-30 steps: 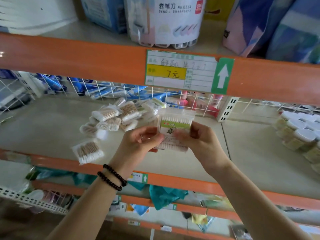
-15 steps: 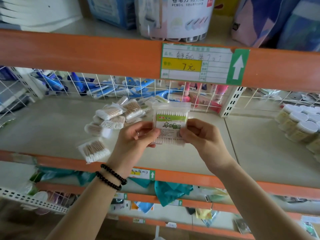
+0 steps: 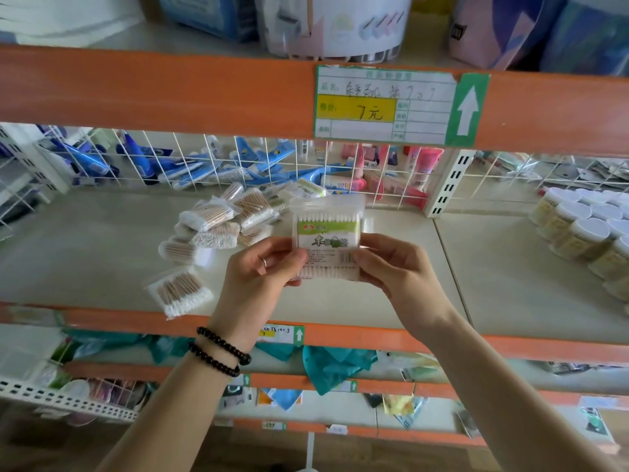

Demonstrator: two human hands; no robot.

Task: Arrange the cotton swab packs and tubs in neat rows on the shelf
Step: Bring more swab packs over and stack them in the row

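I hold a clear cotton swab pack with a green label point(image 3: 327, 233) upright above the middle shelf point(image 3: 85, 253). My left hand point(image 3: 258, 274) pinches its left edge and my right hand point(image 3: 394, 267) pinches its right edge. Several small bagged swab packs lie in a loose heap point(image 3: 218, 226) behind and left of my hands. One bagged pack point(image 3: 180, 292) lies alone near the shelf's front edge. Several white-lidded swab tubs point(image 3: 585, 229) stand in rows on the right part of the shelf.
A white wire grid point(image 3: 204, 165) closes the back of the shelf, with blue and pink goods behind it. An orange beam with a price tag point(image 3: 384, 103) runs above. Lower shelves point(image 3: 340, 369) hold teal and mixed goods.
The labelled pack has stayed in both hands at about the same place. The view has shifted slightly, so the shelf appears a little lower and further right.
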